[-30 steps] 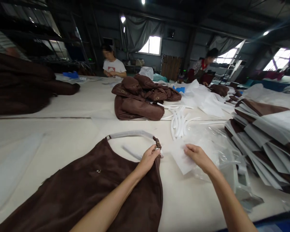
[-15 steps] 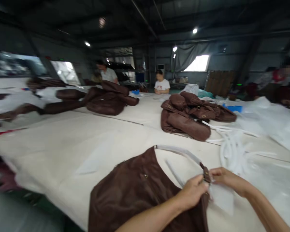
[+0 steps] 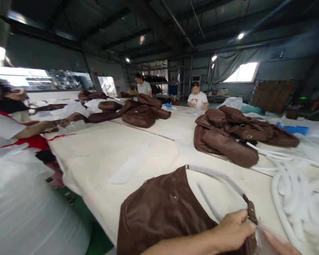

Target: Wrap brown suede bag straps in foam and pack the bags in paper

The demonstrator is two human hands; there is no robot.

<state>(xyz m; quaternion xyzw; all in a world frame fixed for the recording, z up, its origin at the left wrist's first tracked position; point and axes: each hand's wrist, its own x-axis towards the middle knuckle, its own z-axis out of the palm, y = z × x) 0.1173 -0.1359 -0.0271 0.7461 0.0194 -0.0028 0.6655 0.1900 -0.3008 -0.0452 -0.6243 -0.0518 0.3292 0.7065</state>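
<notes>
A brown handbag (image 3: 159, 209) lies on the white-covered table in front of me, its strap (image 3: 220, 173) wrapped in pale covering and looped out to the right. My left hand (image 3: 235, 228) is closed on the strap's brown buckled end (image 3: 252, 214), at the bag's right corner. Just right of it is my right hand (image 3: 279, 244), smeared by motion and partly cut off by the lower edge, beside something thin and see-through. Its fingers cannot be made out. A small brass-coloured fitting (image 3: 176, 198) shows on the bag's front.
Brown bags (image 3: 225, 131) are heaped behind, with more (image 3: 142, 113) further left. White foam tubes (image 3: 289, 191) are coiled at right. A flat white sheet (image 3: 122, 175) lies left of the bag. A large plastic-wrapped bundle (image 3: 32, 209) stands at lower left. Several people work around the table.
The view has swung left, so a person at the left edge now shows. My right hand has dropped away from the buckled end, down and right. My left hand keeps its hold.
</notes>
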